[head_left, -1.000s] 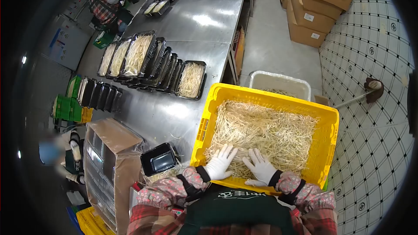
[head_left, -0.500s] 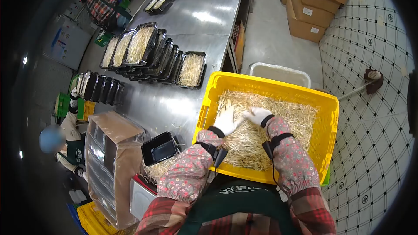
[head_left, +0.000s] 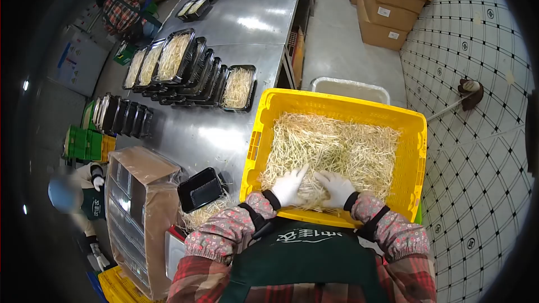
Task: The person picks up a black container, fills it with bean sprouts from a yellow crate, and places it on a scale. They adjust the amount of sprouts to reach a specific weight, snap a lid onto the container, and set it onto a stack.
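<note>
White bean sprouts (head_left: pixel 331 140) fill the yellow crate (head_left: pixel 342 99) in front of me. Both my hands wear white gloves and rest in the sprouts by the crate's near wall. My left hand (head_left: pixel 288 187) points inward with its fingers stretched out. Opposite it, my right hand (head_left: pixel 336 188) lies with fingers apart, angled toward the left one. A small mound of sprouts sits between them, and some fingertips are partly sunk in it. To the left of the crate, a black tray (head_left: pixel 200 189) leans tilted over loose sprouts (head_left: pixel 205 217).
Filled sprout trays (head_left: pixel 238 88) and stacked black trays stand on the steel table (head_left: pixel 247 33). A cardboard box (head_left: pixel 151 207) with plastic wrap is at left. Two co-workers (head_left: pixel 92 202) (head_left: pixel 120 14) are across the table. Cartons (head_left: pixel 387 11) stand on the floor at upper right.
Both my hands have drawn toward me, from the crate's middle to its near side, and the sprouts there have shifted. The near co-worker's raised arm has come down from the trays.
</note>
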`<state>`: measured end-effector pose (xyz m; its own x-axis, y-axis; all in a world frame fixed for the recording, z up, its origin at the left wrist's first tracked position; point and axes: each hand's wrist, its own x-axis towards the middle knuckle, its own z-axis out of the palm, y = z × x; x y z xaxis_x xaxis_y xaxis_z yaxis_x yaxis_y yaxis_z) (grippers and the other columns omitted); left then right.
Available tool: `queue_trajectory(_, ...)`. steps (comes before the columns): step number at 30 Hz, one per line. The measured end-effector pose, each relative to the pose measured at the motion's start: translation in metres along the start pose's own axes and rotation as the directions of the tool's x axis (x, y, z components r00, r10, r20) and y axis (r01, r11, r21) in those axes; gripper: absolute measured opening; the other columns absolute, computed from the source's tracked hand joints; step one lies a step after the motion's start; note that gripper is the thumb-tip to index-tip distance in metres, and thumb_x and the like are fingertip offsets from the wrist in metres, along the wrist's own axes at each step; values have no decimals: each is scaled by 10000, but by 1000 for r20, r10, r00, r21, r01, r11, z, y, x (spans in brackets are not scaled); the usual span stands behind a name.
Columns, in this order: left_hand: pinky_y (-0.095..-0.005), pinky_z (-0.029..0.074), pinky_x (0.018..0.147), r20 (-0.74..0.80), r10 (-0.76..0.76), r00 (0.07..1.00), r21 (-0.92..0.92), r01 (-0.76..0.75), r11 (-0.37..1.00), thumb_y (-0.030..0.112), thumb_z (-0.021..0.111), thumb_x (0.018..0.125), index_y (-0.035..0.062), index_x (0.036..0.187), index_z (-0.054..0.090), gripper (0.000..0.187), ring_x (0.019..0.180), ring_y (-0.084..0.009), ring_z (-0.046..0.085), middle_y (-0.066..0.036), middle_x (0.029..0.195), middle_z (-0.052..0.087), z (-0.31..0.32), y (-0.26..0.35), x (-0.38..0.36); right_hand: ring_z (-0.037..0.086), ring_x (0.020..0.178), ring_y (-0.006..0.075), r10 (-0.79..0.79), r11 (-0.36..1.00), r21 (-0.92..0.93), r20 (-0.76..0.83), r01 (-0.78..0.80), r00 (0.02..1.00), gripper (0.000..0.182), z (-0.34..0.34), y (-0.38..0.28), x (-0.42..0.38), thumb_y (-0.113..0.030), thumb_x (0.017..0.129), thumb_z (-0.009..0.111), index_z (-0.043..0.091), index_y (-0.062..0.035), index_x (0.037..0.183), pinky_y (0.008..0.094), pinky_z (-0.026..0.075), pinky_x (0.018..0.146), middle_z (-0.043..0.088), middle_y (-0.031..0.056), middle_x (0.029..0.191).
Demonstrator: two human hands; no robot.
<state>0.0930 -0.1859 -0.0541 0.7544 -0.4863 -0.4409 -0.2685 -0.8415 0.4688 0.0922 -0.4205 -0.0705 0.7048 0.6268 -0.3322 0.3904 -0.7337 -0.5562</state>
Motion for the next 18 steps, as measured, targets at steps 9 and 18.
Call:
queue_trajectory(9,-497,413,1045,-100,159,982,-10,-160,987,431,847,624,65,1510,260,1124,1362,-396,379,-250,1495,345,-20,-33,-1,290,1381,475,-8,993,-115,9,9,1000,1212,-33,-6,15,-493,601,855,177,-144,1543,593,344,1066,265,259,1526)
queue_trajectory(18,-455,526,854,-48,-225,973,21,226,974,242,838,613,58,1512,224,1104,1082,-410,604,-264,1246,565,-8,-1,19,406,1320,406,23,1000,5,-166,-22,986,1195,-6,17,17,-320,621,844,116,-120,1549,480,440,1014,315,257,1495)
